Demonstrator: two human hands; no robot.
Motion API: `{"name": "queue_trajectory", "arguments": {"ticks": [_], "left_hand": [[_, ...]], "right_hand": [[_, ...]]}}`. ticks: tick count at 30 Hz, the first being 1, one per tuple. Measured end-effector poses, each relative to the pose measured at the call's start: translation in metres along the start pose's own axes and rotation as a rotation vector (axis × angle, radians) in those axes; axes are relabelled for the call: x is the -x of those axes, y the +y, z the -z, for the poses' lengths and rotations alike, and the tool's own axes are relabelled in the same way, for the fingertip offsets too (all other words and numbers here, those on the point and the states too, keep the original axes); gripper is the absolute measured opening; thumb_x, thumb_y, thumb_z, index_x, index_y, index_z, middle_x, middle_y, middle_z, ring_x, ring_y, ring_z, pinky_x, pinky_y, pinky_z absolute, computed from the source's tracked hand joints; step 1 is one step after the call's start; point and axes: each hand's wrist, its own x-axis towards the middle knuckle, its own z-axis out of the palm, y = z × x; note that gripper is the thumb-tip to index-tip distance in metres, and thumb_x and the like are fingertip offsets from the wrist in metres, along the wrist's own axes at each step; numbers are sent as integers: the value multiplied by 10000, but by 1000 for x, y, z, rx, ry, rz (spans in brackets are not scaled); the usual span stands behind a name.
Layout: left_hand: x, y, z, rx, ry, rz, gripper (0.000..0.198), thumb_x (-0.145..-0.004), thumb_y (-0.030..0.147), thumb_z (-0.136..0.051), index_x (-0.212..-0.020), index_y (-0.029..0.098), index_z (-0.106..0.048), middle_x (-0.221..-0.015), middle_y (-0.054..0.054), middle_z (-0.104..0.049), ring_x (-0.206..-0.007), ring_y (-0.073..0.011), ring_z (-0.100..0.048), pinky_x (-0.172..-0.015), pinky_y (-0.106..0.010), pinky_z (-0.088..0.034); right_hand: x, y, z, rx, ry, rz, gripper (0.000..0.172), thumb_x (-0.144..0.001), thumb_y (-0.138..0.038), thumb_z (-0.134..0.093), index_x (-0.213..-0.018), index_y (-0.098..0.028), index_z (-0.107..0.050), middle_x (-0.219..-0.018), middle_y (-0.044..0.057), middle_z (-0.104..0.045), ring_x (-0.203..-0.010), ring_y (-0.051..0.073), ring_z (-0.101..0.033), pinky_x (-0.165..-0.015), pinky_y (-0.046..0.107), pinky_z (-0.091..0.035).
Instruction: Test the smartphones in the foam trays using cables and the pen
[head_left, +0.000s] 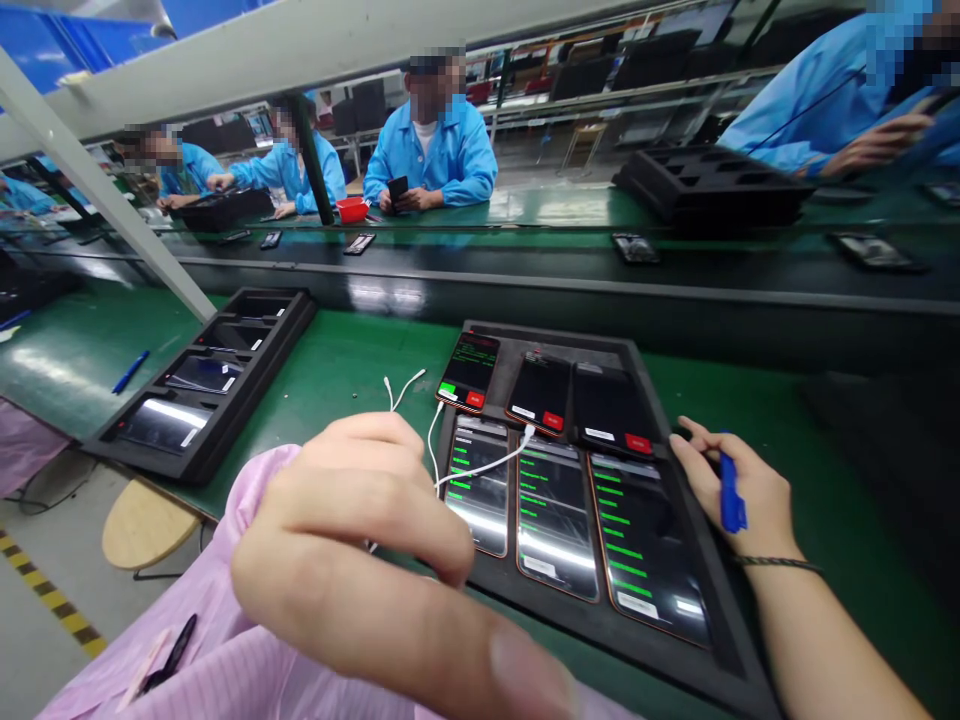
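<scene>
My left hand [360, 540] is raised close to the camera, its fingers curled and thumb stretched forward. Nothing shows between them; the palm side is hidden. Beside the right edge of a black foam tray [712, 600], my right hand [750, 490] has a blue pen [731, 490] tucked between its fingers. Several smartphones lie in the tray in two rows. A front-row phone [559, 520] shows green text lines; a back-row phone [469, 365] has green and red patches on its screen. A white charging cable [487, 465] reaches a back-row phone [536, 390].
Another black tray [277, 350] of phones stands at left, near a blue pen [131, 372]. A conveyor belt [480, 255] carries phones behind the bench. Across it sit co-workers in blue jackets [431, 155]. Stacked black trays [705, 185] stand at back right; a wooden stool [146, 525] is lower left.
</scene>
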Motion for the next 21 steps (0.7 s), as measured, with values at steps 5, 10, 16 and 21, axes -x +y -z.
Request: {"name": "queue_trajectory", "arguments": {"ticks": [5,10,16,21], "left_hand": [[18,4,-2,-225,-156,126,489,-904,329,-525,-1378,439,-486,-738,-2,-711,-767,-251,-693,-775,-495,-590],[-14,-16,-4,-56,-162,-133,279,-955,380,-483,-1167,381,-664,-706,10,-709,-669,-181,-692,-706,-364,-577],[-41,-49,-2,-260,-508,362,330,-973,342,-520,-1203,145,-652,-937,-75,-754,-832,-188,-705,-751,-285,-506],[-56,-103,-15,-426,-642,777,367,-936,409,-538,-1065,116,-719,-903,-105,-753,-791,-217,-692,-646,-274,-442]], "right_hand": [[0,0,-1,14,17,39,492,-603,-738,-546,-631,-254,-463,-1010,165,-756,-891,343,-729,-842,456,-564],[0,3,-1,16,28,56,465,-642,-712,-543,-622,-255,-459,-988,135,-762,-905,329,-735,-830,433,-573],[4,-59,11,-56,216,330,235,-780,-457,-546,-680,-251,-492,-967,127,-762,-1002,305,-718,-952,444,-542],[-1,-144,-21,-41,-591,844,130,-863,-297,-509,-748,-239,-525,-841,38,-739,-1039,276,-701,-1128,583,-353]]}}
